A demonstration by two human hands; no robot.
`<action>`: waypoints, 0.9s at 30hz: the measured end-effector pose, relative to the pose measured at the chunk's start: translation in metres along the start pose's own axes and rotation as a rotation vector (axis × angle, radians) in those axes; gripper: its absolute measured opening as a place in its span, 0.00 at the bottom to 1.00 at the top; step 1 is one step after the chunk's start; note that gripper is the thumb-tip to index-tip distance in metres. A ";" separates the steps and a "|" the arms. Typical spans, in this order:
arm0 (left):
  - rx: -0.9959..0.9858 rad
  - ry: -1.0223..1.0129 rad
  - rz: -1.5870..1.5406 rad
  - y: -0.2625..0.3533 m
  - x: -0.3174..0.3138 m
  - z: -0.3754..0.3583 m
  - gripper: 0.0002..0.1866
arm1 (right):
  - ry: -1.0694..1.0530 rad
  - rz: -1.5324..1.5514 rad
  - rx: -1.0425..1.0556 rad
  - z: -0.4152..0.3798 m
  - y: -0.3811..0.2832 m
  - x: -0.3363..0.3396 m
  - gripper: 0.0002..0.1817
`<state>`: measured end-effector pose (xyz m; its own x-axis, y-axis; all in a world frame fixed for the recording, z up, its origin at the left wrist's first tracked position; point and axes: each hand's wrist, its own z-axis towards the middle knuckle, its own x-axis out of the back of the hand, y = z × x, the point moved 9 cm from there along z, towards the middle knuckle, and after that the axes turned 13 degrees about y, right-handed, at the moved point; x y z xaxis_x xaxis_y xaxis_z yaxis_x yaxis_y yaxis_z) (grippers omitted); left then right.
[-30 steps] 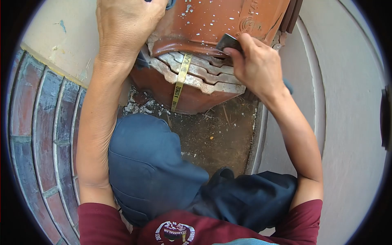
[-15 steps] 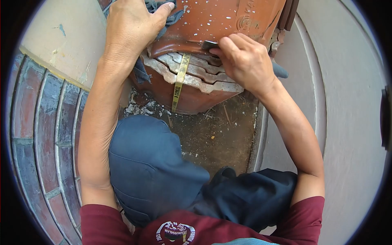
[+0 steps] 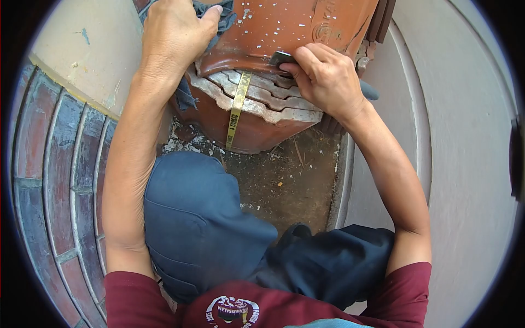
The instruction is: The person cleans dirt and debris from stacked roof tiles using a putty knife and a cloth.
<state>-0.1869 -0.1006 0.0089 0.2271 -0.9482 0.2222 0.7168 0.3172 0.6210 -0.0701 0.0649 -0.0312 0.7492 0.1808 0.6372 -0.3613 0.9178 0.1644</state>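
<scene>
My left hand (image 3: pixel 174 38) lies over a bunched grey-blue cloth (image 3: pixel 225 22) at the top of the view. Its thumb rests along the cloth, and its fingertips are hidden. My right hand (image 3: pixel 329 79) is closed on a scraper with a flat metal blade (image 3: pixel 281 58). A rounded grey end, apparently its handle, sticks out past the far side of the hand. The blade is at the raised lip of the top orange roof tile (image 3: pixel 273 33), which carries white paint specks and a stamped mark. More tiles (image 3: pixel 257 131) are stacked beneath it.
A yellow strap (image 3: pixel 237 112) crosses the stack's near end. Brickwork (image 3: pixel 60 180) and a cream wall (image 3: pixel 82 54) stand at the left, a pale grey wall (image 3: pixel 459 136) at the right. White flakes lie on the dirty floor (image 3: pixel 284 180) before my bent knee (image 3: pixel 191 208).
The whole view has shifted slightly. The scraper blade has tilted a little at the tile's lip, while both hands keep nearly the same places.
</scene>
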 end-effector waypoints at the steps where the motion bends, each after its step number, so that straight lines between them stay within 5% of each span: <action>1: -0.018 0.029 0.015 -0.004 -0.001 0.000 0.35 | -0.015 0.001 0.004 0.002 0.001 0.001 0.11; 7: -0.012 0.058 0.089 -0.008 0.000 0.000 0.36 | 0.035 -0.014 0.022 0.007 -0.003 -0.002 0.11; 11: -0.030 0.052 0.071 -0.011 -0.002 -0.001 0.36 | -0.123 0.039 0.046 0.013 0.006 -0.003 0.10; 23: -0.074 0.101 0.079 -0.007 0.001 0.000 0.34 | -0.011 0.044 0.008 -0.004 0.006 0.001 0.13; 27: -0.065 0.035 0.032 -0.010 -0.002 0.003 0.34 | -0.138 0.077 0.001 0.005 0.020 -0.001 0.12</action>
<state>-0.1964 -0.1015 0.0044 0.2726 -0.9380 0.2142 0.7500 0.3466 0.5633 -0.0810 0.0813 -0.0247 0.6359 0.2005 0.7453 -0.4153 0.9029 0.1114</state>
